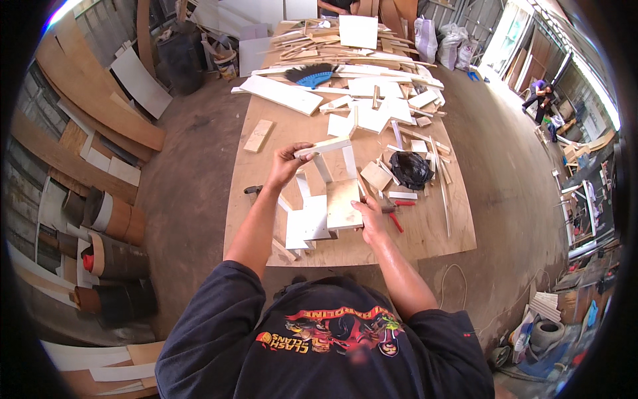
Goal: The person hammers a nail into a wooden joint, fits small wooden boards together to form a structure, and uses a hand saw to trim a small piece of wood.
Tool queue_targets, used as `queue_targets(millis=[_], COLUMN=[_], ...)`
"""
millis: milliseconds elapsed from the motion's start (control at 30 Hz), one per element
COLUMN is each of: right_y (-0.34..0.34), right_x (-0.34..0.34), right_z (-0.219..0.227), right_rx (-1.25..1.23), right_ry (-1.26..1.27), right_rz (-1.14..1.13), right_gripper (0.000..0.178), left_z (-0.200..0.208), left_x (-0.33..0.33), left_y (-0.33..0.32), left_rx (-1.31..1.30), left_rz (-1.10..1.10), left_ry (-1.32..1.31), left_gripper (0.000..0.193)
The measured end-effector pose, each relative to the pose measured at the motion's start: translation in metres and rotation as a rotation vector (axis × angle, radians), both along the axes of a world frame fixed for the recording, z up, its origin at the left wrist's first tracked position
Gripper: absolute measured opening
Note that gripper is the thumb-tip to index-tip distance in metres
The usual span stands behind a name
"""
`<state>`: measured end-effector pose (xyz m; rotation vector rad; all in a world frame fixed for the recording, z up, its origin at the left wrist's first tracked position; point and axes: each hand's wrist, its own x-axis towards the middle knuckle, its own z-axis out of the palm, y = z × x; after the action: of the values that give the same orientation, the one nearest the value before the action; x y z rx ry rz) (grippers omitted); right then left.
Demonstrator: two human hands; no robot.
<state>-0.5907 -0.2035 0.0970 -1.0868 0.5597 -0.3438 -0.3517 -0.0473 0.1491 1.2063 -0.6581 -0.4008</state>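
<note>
Between my two hands I hold a small wooden chair-shaped frame [343,199], tilted above the plywood table. My left hand [287,165] is closed round the end of its upper rail. My right hand [370,218] grips the edge of its square panel, thumb on top. Just to its left, partly behind it, stands a similar white wooden piece [306,223]. Close to my right hand lies a tool with red handles [397,221], its head partly hidden. A dark-handled tool [252,189] rests left of the frame.
Wood offcuts [379,113] and long strips pile up across the table's [252,226] far half. A blue brush [311,76] lies among them, and a black plastic bag [411,170] sits on the right. Boards and rolls [116,216] line the left wall. Another person [539,96] is far right.
</note>
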Motion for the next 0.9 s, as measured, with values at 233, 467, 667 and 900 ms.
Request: queue_targets(millis=[233, 467, 667, 900], right_y=[-0.002, -0.01, -0.014, -0.023], right_x=[-0.002, -0.007, -0.004, -0.005], right_z=[0.0, 0.007, -0.001, -0.004], right_rx=[0.021, 0.041, 0.066, 0.065], right_ry=[-0.04, 0.011, -0.046, 0.024], right_rz=[-0.014, 0.046, -0.014, 0.046], right_gripper=[0.012, 0.011, 0.009, 0.011], left_z=[-0.001, -0.007, -0.008, -0.01], left_x=[0.001, 0.003, -0.003, -0.002], left_y=[-0.006, -0.009, -0.014, -0.015], left_rx=[0.017, -0.011, -0.046, -0.051], left_rz=[-0.059, -0.08, -0.062, -0.078], left_ry=[-0.005, -0.003, 0.018, 0.032], left_gripper=[0.028, 0.026, 0.025, 0.025])
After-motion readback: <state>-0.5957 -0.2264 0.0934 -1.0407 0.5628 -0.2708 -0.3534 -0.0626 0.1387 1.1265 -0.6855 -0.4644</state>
